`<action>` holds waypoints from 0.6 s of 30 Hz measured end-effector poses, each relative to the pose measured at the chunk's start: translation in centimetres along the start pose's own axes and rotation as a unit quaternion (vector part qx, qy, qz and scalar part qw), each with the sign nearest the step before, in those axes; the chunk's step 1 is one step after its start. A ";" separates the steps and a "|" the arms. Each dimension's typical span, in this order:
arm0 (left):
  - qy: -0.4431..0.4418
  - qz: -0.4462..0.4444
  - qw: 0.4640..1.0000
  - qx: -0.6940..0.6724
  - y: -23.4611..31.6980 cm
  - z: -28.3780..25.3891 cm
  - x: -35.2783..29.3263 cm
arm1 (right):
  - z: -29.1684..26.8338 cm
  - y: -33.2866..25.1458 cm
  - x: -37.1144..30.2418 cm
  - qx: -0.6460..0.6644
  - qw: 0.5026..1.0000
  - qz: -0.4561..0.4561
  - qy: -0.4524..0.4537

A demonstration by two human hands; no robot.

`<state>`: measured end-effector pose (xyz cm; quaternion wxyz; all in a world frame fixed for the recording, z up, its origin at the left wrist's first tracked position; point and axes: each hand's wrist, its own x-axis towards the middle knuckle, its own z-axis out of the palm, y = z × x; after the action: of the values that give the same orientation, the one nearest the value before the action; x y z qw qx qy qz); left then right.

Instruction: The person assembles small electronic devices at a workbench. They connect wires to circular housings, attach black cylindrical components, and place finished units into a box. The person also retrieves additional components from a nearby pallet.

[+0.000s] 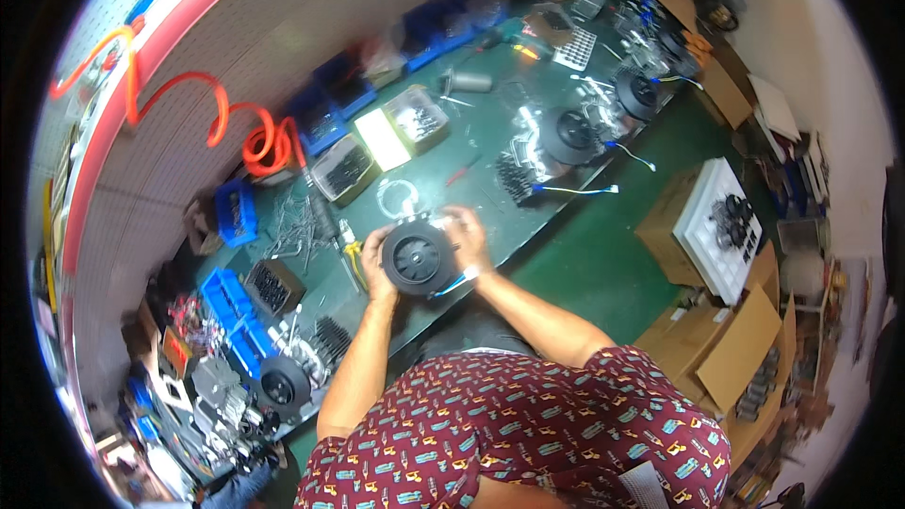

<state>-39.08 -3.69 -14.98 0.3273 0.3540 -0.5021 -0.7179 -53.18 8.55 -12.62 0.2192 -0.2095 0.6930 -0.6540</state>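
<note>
Between my two hands, at the near edge of the bench, is a motor assembly with a round black fan wheel (418,257) facing up. My left hand (376,267) wraps round its left side. The fingers of my right hand (467,238) curl against its right side, slightly blurred. A blue wire (454,285) with a pale connector comes out at its lower right. Yellow-handled pliers (353,259) lie just left of my left hand. A clear ring-shaped piece (397,196) rests behind the assembly. The underside of the assembly is hidden.
Similar assemblies with black wheels (569,136) stand on the green bench (471,170) at the right, another (285,383) at the lower left. Blue bins (344,85) and boxes of screws (343,171) line the back. An orange coiled hose (269,146) hangs left. Cartons (683,335) stand right.
</note>
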 end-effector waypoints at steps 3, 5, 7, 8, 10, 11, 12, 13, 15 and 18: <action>0.046 0.037 0.977 0.205 1.8 -0.8 -3.0 | -3.6 -2.4 -2.6 -0.200 0.961 -0.152 0.112; 0.025 -0.006 0.970 0.242 3.0 -1.9 -6.1 | -5.5 -3.1 -5.1 -0.220 0.959 -0.157 0.079; 0.000 0.013 0.942 0.335 5.0 -1.5 -8.5 | -6.2 -2.8 -7.0 -0.195 0.973 -0.121 0.001; -0.013 0.050 0.923 0.382 5.6 -1.1 -9.5 | -6.0 -3.2 -7.8 -0.178 0.982 -0.055 -0.043; -0.047 0.090 0.900 0.423 5.6 -0.7 -9.6 | -4.9 -2.5 -7.8 -0.162 0.982 -0.060 -0.071; -0.040 0.158 0.884 0.438 4.6 -1.1 -9.4 | -4.3 -3.3 -7.6 -0.193 0.973 -0.101 -0.074; -0.055 0.153 0.885 0.437 5.5 -0.6 -9.1 | -4.6 -1.4 -7.2 -0.241 0.958 -0.146 -0.047; -0.060 0.161 0.872 0.457 5.1 -0.9 -8.9 | -4.8 -1.0 -7.5 -0.221 0.967 -0.116 -0.059; -0.068 0.189 0.866 0.458 4.9 -1.4 -8.6 | -5.0 -0.4 -7.1 -0.219 0.965 -0.130 -0.069; -0.081 0.181 0.851 0.487 4.3 -1.6 -8.8 | -5.2 -0.4 -6.7 -0.223 0.945 -0.221 -0.088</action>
<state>-32.56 1.53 -9.68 0.1955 0.3118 -0.8670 -0.3359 -50.67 16.60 -11.75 0.0769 -0.4571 0.7360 -0.4934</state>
